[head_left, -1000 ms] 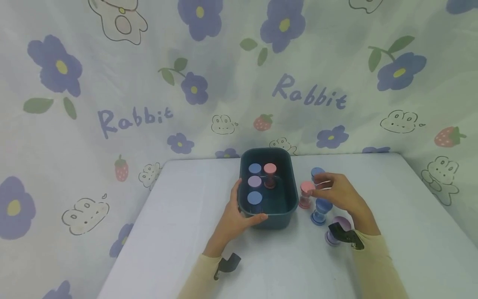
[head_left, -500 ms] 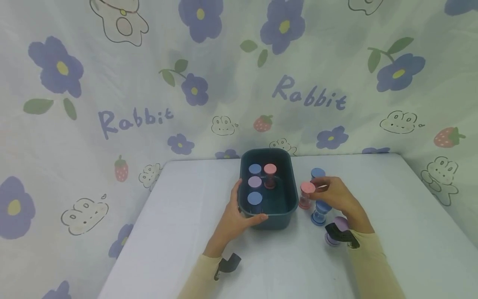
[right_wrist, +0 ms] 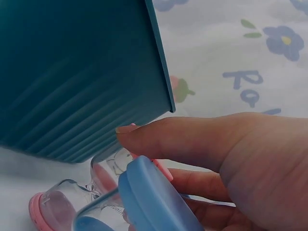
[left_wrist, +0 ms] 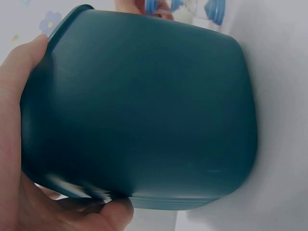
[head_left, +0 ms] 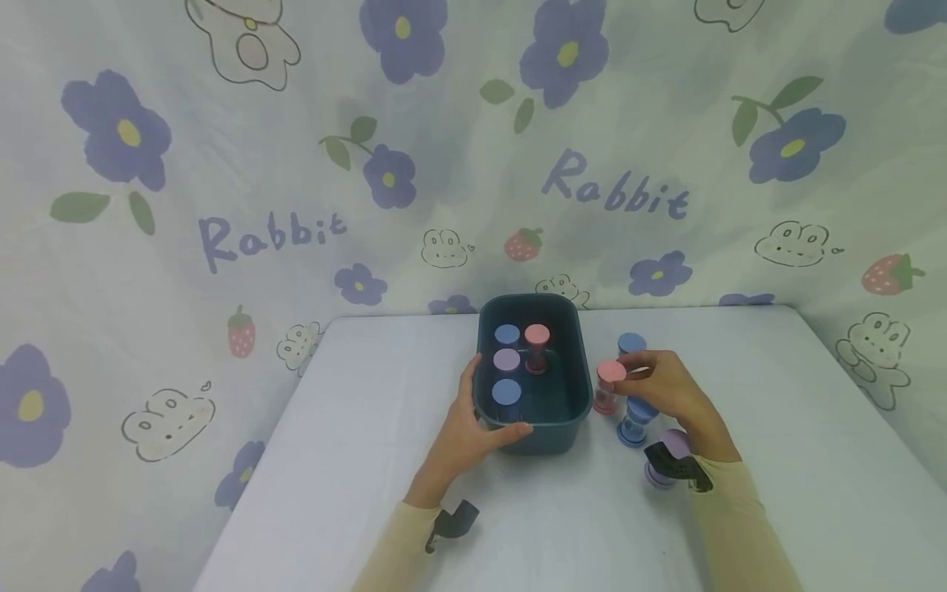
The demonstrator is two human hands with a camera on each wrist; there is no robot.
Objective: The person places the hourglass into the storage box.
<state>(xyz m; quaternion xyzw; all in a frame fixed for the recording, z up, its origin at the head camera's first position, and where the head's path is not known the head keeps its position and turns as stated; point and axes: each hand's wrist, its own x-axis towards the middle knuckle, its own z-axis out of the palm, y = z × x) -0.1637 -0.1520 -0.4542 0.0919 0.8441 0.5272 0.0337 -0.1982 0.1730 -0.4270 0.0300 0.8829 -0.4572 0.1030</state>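
Observation:
My left hand (head_left: 460, 440) grips the near left corner of a dark teal plastic bin (head_left: 540, 441), thumb over its front rim and fingers along its left side. Beside the bin's right wall, a pink-capped sand timer (head_left: 611, 372) stands upright on the table. Thumb and fingers of my right hand (head_left: 661, 390) pinch its top cap. In the right wrist view, a blue-capped sand timer (right_wrist: 156, 197) partly covers the pink one (right_wrist: 105, 175). Inside the bin stand a pink timer (head_left: 537, 335), a purple one (head_left: 506, 359) and two blue ones (head_left: 506, 392).
Just in front of the pinched timer is a blue sand timer (head_left: 633, 431). Another blue one (head_left: 632, 342) is behind my right hand, and a purple one (head_left: 676, 445) is partly hidden by the right wrist strap. A printed cloth (head_left: 414, 123) hangs behind the white table (head_left: 370, 395).
My right hand has moved slightly in and its fingers have closed onto the pink timer's cap. The left hand and the bin have stayed in place.

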